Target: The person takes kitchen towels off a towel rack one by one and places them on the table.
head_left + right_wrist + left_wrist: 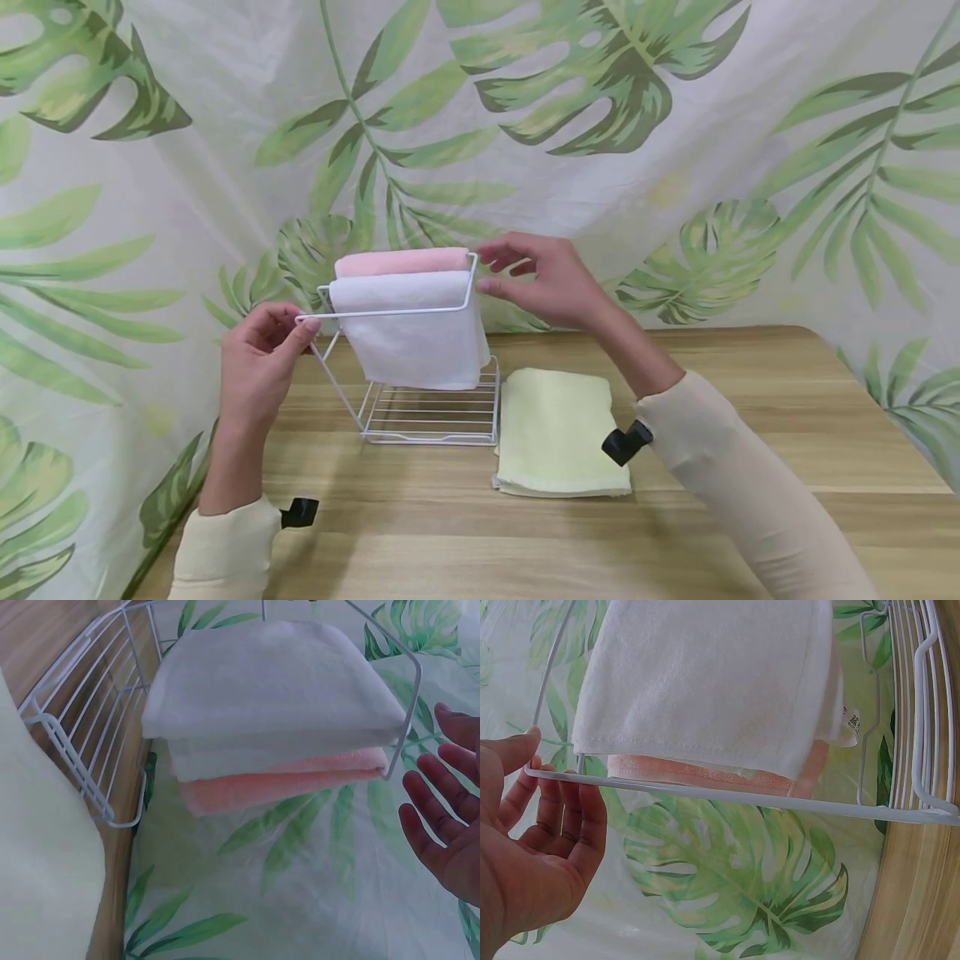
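A white wire rack [435,438] stands on the table. Over its upper bars hang a white towel [420,342] in front and a pink towel [405,262] behind it. At the rack's upper front left corner, my left hand [258,358] pinches the wire between thumb and fingers, as the left wrist view also shows. Beside the upper right end of the rack is my right hand [547,279], its fingers loosely spread and holding nothing. In the right wrist view the right hand [450,817] is apart from the wire frame.
Folded pale yellow towels [562,433] lie stacked on the wooden table [420,533], close against the right side of the rack's base. A leaf-patterned cloth [675,183] hangs behind the table and along its left side.
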Motion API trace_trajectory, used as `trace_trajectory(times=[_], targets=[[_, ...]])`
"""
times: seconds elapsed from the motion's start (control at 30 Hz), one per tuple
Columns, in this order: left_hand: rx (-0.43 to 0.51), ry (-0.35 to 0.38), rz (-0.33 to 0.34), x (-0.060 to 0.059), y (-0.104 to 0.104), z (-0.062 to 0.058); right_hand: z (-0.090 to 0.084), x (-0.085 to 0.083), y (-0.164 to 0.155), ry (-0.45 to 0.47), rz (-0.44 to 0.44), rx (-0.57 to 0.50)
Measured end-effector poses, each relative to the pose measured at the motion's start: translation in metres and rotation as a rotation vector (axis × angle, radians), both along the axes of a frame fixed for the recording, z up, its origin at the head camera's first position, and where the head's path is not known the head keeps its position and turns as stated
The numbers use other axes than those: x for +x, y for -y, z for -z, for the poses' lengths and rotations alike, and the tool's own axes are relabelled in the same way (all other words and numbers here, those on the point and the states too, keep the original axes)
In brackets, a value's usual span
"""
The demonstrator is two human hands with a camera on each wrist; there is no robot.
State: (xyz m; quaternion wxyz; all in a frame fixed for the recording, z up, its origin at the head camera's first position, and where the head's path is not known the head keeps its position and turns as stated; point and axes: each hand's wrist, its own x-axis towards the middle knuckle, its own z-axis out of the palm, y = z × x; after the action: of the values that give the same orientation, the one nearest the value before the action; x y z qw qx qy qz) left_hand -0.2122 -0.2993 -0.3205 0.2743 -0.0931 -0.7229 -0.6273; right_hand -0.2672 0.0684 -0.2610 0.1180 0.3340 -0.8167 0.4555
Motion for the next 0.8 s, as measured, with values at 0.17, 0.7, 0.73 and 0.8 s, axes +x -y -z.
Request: trace_trajectory(times=[0.17,0.7,0.73,0.8], targets=[[-0.006,0.004,-0.004,0.0,0.0,0.0,-0.003,0.0,0.011,-0.012,-0.024,-0.005],[-0.014,0.01,0.0,0.0,0.0,0.001,-0.012,-0.007,0.033,-0.018,-0.058,0.067],[-0.012,0.008,-0.001,0.0,0.0,0.001,-0.013,-0.008,0.035,-0.023,-0.064,0.072],[-0.008,0.003,-0.003,0.0,0.0,0.001,-0.016,-0.01,0.038,-0.037,-0.077,0.085]])
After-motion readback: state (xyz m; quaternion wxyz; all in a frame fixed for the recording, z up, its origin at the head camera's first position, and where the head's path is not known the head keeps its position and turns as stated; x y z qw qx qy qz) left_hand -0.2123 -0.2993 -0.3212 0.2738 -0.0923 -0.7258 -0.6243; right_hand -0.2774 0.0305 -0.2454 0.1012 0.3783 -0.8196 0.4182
